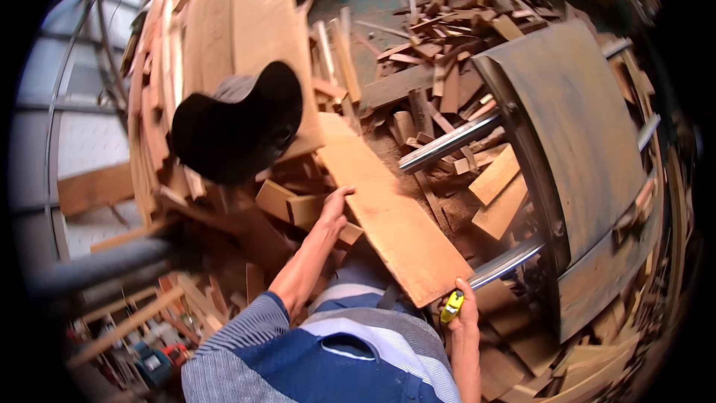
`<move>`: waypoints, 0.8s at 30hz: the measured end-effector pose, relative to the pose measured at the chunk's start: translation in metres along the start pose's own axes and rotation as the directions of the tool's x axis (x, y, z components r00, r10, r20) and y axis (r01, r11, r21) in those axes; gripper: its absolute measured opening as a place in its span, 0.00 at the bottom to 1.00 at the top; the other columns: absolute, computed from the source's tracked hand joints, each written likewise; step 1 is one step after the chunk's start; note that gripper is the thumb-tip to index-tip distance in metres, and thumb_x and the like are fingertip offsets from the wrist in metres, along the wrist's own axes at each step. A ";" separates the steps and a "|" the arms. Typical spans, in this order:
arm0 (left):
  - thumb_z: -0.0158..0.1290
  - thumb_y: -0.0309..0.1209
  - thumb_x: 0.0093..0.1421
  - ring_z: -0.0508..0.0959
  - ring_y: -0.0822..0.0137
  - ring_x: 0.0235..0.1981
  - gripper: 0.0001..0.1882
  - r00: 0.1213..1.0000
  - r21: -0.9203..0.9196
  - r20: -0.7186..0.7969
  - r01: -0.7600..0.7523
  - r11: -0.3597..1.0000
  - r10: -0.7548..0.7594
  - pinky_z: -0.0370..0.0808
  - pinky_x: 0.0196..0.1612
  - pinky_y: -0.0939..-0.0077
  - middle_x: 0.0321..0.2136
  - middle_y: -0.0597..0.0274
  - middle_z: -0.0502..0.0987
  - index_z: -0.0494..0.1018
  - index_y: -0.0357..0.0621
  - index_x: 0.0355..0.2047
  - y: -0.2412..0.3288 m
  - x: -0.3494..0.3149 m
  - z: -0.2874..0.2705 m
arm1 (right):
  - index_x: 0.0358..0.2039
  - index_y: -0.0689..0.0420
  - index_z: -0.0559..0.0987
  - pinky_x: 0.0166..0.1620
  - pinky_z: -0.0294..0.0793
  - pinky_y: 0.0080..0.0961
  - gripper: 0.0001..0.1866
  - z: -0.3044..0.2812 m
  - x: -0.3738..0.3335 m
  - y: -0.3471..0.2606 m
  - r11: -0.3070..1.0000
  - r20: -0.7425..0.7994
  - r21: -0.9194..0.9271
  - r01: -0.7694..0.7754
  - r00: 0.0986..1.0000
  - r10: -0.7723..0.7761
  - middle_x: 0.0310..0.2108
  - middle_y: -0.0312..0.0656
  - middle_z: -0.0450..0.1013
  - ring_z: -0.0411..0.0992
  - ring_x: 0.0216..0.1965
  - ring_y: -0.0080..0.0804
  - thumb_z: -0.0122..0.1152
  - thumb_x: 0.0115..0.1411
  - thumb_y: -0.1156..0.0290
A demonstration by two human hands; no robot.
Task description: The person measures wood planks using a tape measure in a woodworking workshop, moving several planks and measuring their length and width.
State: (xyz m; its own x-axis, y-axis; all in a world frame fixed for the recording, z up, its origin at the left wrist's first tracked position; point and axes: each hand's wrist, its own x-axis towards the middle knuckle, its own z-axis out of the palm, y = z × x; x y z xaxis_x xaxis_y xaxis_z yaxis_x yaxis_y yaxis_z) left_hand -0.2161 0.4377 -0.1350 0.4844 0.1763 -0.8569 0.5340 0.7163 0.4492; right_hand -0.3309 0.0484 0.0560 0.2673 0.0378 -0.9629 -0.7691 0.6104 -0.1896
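Observation:
A long, light-brown wooden board point(388, 216) slants across the middle in front of me, its near end close to my waist. My left hand point(335, 207) is closed on its left edge, with the thumb on top. At the board's near right corner, my right hand point(464, 304) grips a yellow tape measure point(452, 306), and its fingertips touch the corner. No drawn-out blade can be made out. The far end of the board meets a stack of wide planks point(239, 15).
A black cap-like thing point(239, 123) blocks part of the planks. On the right, a grey tabletop point(567, 134) has metal rails point(451, 142) sticking out toward the board. Scrap wood point(462, 22) is heaped behind. A grey pipe point(112, 265) and red-and-teal power tool point(160, 358) are at left.

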 end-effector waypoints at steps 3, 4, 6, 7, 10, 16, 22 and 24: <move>0.59 0.30 0.56 0.82 0.57 0.40 0.19 0.994 0.092 -0.083 0.083 0.992 -0.075 0.82 0.45 0.57 0.39 0.51 0.80 0.74 0.34 0.46 -0.015 -0.044 0.047 | 0.31 0.49 0.77 0.19 0.72 0.25 0.14 -0.024 -0.020 -0.011 1.000 -0.054 0.002 0.000 0.999 0.001 0.18 0.33 0.73 0.71 0.16 0.27 0.64 0.59 0.52; 0.60 0.30 0.56 0.82 0.58 0.38 0.18 0.991 0.091 -0.088 0.113 0.989 -0.105 0.83 0.43 0.59 0.37 0.51 0.80 0.75 0.34 0.46 -0.025 -0.051 0.051 | 0.36 0.50 0.78 0.17 0.70 0.24 0.15 -0.034 -0.028 -0.015 0.998 0.027 0.056 -0.038 0.999 0.037 0.22 0.33 0.76 0.72 0.17 0.27 0.63 0.59 0.52; 0.62 0.29 0.51 0.81 0.60 0.33 0.17 0.984 0.047 -0.086 0.161 0.986 -0.157 0.80 0.39 0.66 0.33 0.51 0.81 0.78 0.33 0.39 -0.047 -0.064 0.062 | 0.40 0.51 0.77 0.21 0.74 0.30 0.16 -0.044 -0.049 -0.028 1.000 -0.017 0.014 -0.023 1.000 0.023 0.22 0.36 0.76 0.74 0.19 0.31 0.61 0.60 0.52; 0.62 0.29 0.51 0.81 0.60 0.32 0.16 0.988 0.089 -0.086 0.132 0.987 -0.125 0.79 0.38 0.66 0.32 0.52 0.81 0.78 0.33 0.39 -0.054 -0.074 0.072 | 0.45 0.53 0.76 0.25 0.77 0.32 0.20 -0.050 -0.056 -0.030 1.000 -0.066 0.007 0.027 0.997 -0.026 0.30 0.38 0.77 0.77 0.25 0.34 0.60 0.60 0.53; 0.62 0.30 0.51 0.81 0.60 0.31 0.16 0.991 0.149 -0.065 0.127 0.981 -0.118 0.79 0.36 0.64 0.32 0.53 0.81 0.78 0.34 0.38 -0.072 -0.101 0.085 | 0.60 0.61 0.70 0.55 0.76 0.42 0.33 -0.088 -0.065 -0.043 0.988 -0.009 -0.037 0.149 0.989 -0.149 0.54 0.47 0.74 0.74 0.53 0.45 0.60 0.60 0.53; 0.63 0.28 0.52 0.82 0.64 0.34 0.13 0.973 0.012 -0.013 0.232 0.973 -0.232 0.79 0.41 0.71 0.34 0.55 0.83 0.80 0.35 0.37 -0.065 -0.136 0.107 | 0.62 0.60 0.69 0.56 0.76 0.44 0.33 -0.094 -0.090 -0.057 0.977 -0.037 -0.047 0.207 0.977 -0.208 0.57 0.47 0.72 0.73 0.55 0.47 0.59 0.60 0.55; 0.61 0.26 0.53 0.82 0.63 0.36 0.15 0.975 -0.035 -0.005 0.224 0.974 -0.224 0.79 0.43 0.70 0.37 0.54 0.82 0.79 0.33 0.41 -0.061 -0.145 0.106 | 0.63 0.59 0.68 0.58 0.74 0.46 0.34 -0.097 -0.091 -0.068 0.980 -0.017 -0.011 0.199 0.980 -0.199 0.59 0.47 0.70 0.71 0.57 0.48 0.59 0.60 0.54; 0.61 0.26 0.54 0.81 0.63 0.39 0.16 0.975 -0.103 0.038 0.222 0.970 -0.219 0.78 0.46 0.70 0.40 0.54 0.82 0.78 0.33 0.44 -0.054 -0.164 0.104 | 0.63 0.60 0.67 0.58 0.74 0.46 0.36 -0.102 -0.095 -0.079 0.979 0.008 -0.055 0.195 0.981 -0.195 0.59 0.48 0.70 0.71 0.57 0.48 0.60 0.59 0.53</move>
State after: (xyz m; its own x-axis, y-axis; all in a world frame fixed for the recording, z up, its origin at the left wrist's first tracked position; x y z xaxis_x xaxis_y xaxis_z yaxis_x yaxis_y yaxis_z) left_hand -0.2519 0.3002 0.0076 0.3810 -0.0106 -0.9245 0.5542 0.8030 0.2192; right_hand -0.3546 -0.0839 0.1428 0.4166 -0.0755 -0.9059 -0.7330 0.5615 -0.3839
